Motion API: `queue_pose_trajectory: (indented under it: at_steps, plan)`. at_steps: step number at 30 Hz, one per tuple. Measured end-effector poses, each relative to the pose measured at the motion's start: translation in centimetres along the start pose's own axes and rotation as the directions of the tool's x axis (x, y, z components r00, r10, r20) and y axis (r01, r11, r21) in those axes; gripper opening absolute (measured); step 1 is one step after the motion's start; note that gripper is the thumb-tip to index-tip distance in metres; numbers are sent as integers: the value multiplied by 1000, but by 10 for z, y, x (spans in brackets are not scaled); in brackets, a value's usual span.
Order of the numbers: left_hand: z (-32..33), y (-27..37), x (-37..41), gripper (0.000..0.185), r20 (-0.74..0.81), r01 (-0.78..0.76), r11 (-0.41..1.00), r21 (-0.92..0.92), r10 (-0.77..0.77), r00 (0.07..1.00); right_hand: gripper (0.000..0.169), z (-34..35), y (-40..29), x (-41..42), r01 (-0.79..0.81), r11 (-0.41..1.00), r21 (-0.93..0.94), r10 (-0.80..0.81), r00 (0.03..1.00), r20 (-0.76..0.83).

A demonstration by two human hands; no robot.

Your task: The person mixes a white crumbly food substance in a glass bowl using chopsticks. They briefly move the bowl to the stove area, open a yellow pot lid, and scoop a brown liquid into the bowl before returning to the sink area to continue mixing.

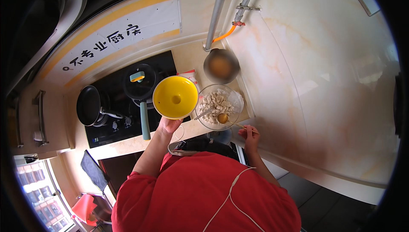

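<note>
My left hand (pixel 171 125) grips the underside of a yellow bowl (pixel 175 97), tilted so that its inside shows; only a small dark speck is seen in it. My right hand (pixel 250 137) holds the thin handle of a golden metal spoon (pixel 222 118), whose bowl is over a large clear glass bowl (pixel 236 96). Crumbly, pale dough-like clumps (pixel 217 102) fill much of the glass bowl, and a light-coloured stick or utensil handle (pixel 204 113) rests among them, reaching over the near-left rim.
Left on the black hob (pixel 137 142) are a lidded pan (pixel 140 91) and a small frying pan (pixel 88 105). Behind the glass bowl stand a dark round pot (pixel 221 66) and a red-and-white packet (pixel 190 76). A tiled wall (pixel 303 81) borders the right.
</note>
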State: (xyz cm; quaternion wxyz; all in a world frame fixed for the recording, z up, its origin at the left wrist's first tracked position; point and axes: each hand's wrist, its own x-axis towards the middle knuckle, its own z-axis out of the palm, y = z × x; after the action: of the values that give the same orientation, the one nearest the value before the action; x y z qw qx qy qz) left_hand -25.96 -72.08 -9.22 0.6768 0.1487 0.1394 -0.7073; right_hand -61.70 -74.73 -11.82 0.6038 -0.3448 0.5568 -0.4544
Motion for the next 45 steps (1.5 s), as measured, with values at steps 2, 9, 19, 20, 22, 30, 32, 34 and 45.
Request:
queue_pose_trajectory:
  at_steps: [2,9,19,20,22,30,32,34,45]
  plan:
    - [4,-3,-1,34,-42,-20,1000,-17,19,999,27,0,5,-2,24,1000,-9,-23,999,32]
    - [-3,-5,-1,31,-14,-8,1000,-24,7,1000,29,22,0,4,36,999,-11,-35,997,72]
    - [-3,-7,-6,29,20,-30,999,41,29,999,28,-16,-8,9,109,992,-64,-109,994,12]
    - [-3,-6,-6,29,28,-30,999,41,29,999,28,-16,-9,9,107,991,-74,-106,994,20]
    - [-3,-5,-5,32,7,-33,999,-2,33,999,28,-15,-11,10,120,988,-92,-120,993,11]
    - [-3,-4,-6,33,19,-12,998,-61,13,1000,28,-9,-22,4,166,972,-166,-162,986,37]
    - [-4,-5,-6,33,22,-19,999,-50,20,1000,27,-1,-26,-2,129,979,-158,-122,991,54]
    - [-5,-5,-6,33,20,-17,999,-48,18,1000,26,0,-26,-1,140,976,-165,-132,990,59]
    - [8,-4,-9,33,18,-33,999,-12,33,999,25,63,-50,48,414,860,-300,-366,908,206]
